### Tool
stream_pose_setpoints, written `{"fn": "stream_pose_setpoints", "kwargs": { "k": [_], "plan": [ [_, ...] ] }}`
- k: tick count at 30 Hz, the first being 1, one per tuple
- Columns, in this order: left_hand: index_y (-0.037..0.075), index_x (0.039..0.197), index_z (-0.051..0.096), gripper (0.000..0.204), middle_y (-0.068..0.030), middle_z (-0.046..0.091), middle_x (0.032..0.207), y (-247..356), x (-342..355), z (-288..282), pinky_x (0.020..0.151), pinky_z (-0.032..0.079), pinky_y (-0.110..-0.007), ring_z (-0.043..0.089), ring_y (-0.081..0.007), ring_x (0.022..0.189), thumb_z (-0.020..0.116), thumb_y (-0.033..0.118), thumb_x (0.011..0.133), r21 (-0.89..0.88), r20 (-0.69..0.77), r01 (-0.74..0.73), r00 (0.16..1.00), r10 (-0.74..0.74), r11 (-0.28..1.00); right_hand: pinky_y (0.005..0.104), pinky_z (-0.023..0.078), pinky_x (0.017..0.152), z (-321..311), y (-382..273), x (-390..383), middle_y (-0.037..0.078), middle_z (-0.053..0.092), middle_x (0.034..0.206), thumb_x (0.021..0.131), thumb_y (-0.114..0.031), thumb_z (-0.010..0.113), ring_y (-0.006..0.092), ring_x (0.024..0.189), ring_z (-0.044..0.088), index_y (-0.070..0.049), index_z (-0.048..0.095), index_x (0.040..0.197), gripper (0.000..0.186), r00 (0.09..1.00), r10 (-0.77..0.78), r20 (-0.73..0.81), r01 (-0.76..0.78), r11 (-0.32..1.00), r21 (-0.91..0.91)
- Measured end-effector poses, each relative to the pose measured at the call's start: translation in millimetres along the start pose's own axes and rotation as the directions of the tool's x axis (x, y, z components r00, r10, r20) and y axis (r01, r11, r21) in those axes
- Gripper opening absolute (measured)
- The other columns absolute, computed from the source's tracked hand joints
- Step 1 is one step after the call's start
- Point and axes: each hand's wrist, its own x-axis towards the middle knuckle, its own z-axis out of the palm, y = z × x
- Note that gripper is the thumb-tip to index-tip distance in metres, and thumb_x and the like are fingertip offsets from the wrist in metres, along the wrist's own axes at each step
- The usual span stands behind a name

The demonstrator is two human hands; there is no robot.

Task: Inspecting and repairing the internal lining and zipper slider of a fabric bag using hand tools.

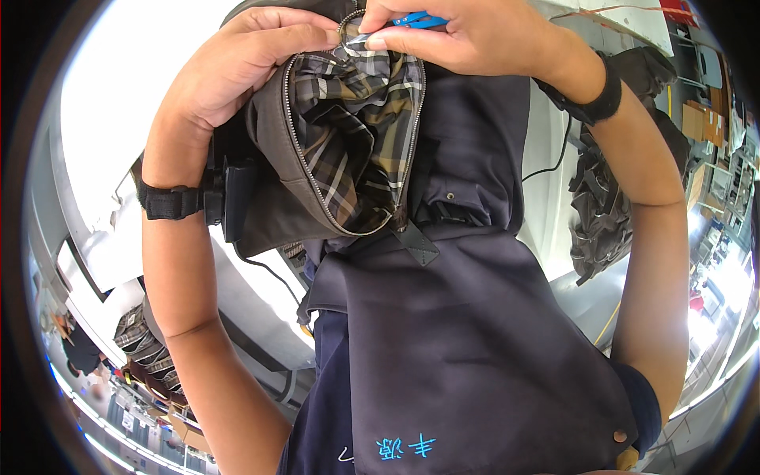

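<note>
A dark brown bag (277, 207) lies with its zipped mouth spread wide toward me, partly over my dark apron (475, 340). Its plaid lining (326, 87) shows inside, bunched at the far end, and a metal zipper (290, 127) runs round the opening. My left hand (237, 67) pinches the far left edge of the mouth, by the zipper. In my right hand (483, 39) is a pair of blue-handled thread snips (419, 20), the blades pointing left at the lining close to my left fingertips. Fingers hide part of the blades and the pinched spot.
Bright white tabletop (103, 103) extends to the left. Dark bags (606, 198) are heaped at the right, and plaid pieces (146, 340) are piled at lower left. Cardboard boxes (702, 123) stand far right. A black cable (550, 162) runs beside the bag. Another person (83, 348) is far off at left.
</note>
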Motion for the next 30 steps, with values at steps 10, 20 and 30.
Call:
{"fn": "stream_pose_setpoints", "kwargs": {
  "k": [10, 20, 30],
  "plan": [
    [-0.001, 0.119, 0.073, 0.028, -0.0048, 0.075, 0.108, 8, -4, 7, 0.093, 0.050, -0.021, 0.068, -0.0102, 0.103, 0.071, 0.016, 0.097, -0.076, 0.075, -0.002, 0.997, 0.007, 0.997, 0.0410, 0.054, 0.065, -14, -2, 7, 0.014, 0.070, 0.091, 0.088, -0.021, 0.072, 0.0358, 0.078, 0.068, -0.005, 0.066, 0.107, 0.025, 0.965, -0.260, -0.046, 0.231, 0.916, -0.329],
    [0.000, 0.118, 0.074, 0.027, -0.0048, 0.076, 0.106, 9, -6, 8, 0.086, 0.051, -0.019, 0.069, -0.0093, 0.100, 0.073, 0.016, 0.096, -0.094, 0.073, -0.018, 0.997, 0.025, 0.995, 0.0419, 0.050, 0.060, -15, -6, 8, 0.012, 0.063, 0.081, 0.087, -0.021, 0.070, 0.0338, 0.070, 0.065, -0.007, 0.059, 0.095, 0.020, 0.974, -0.222, 0.053, 0.223, 0.877, -0.426],
    [0.000, 0.116, 0.075, 0.026, -0.0049, 0.076, 0.105, 8, -6, 10, 0.085, 0.051, -0.018, 0.069, -0.0086, 0.099, 0.073, 0.016, 0.096, -0.072, 0.045, -0.033, 0.998, 0.036, 0.997, 0.0411, 0.050, 0.058, -18, -16, 10, 0.011, 0.062, 0.079, 0.087, -0.020, 0.070, 0.0328, 0.068, 0.064, -0.006, 0.059, 0.094, 0.020, 0.978, -0.184, 0.100, 0.210, 0.856, -0.473]
  ]
}}
